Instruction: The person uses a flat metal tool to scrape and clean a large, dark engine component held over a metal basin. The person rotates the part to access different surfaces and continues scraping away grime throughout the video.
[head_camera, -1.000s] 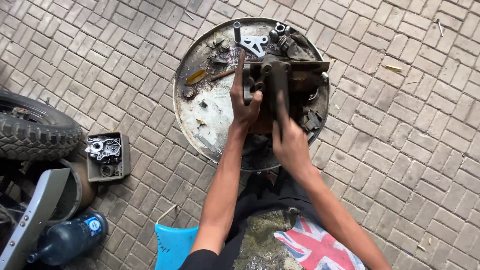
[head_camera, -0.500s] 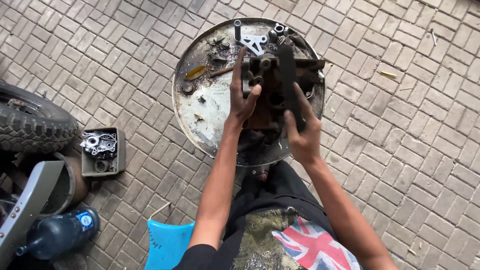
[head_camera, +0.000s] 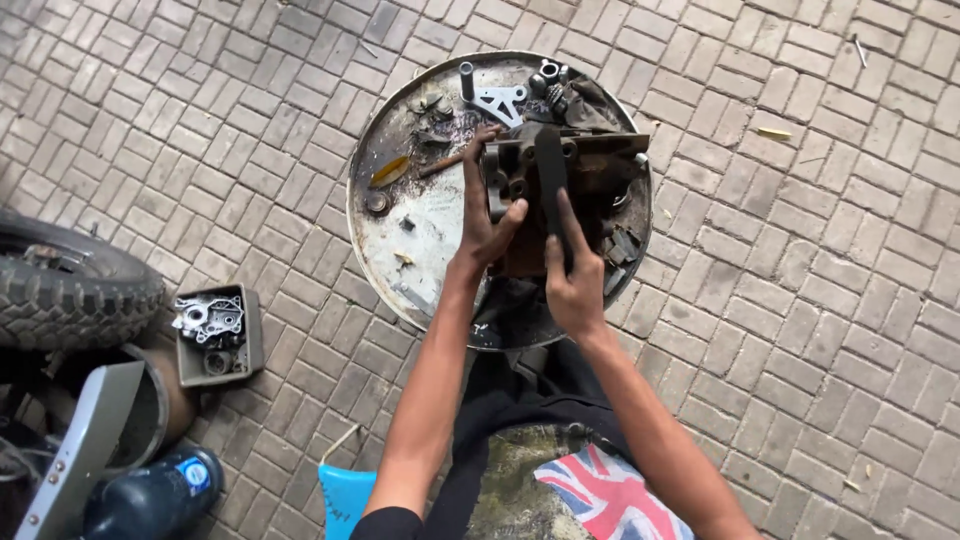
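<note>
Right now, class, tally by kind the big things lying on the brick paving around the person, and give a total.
Round metal pan: 1
Tyre: 1
Small square tray of metal parts: 1
Blue bottle: 1
Total: 4

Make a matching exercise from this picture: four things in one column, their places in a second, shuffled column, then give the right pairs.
Things:
1. knobbly tyre
2. blue bottle
3. small tray of metal parts
4. rusty engine block

Places:
A. on the round metal pan, under both hands
B. at the left edge of the paving
C. bottom left corner, lying on its side
D. on the bricks just right of the tyre

Pairs: 1-B, 2-C, 3-D, 4-A. The left hand and right hand both rest on the block.
</note>
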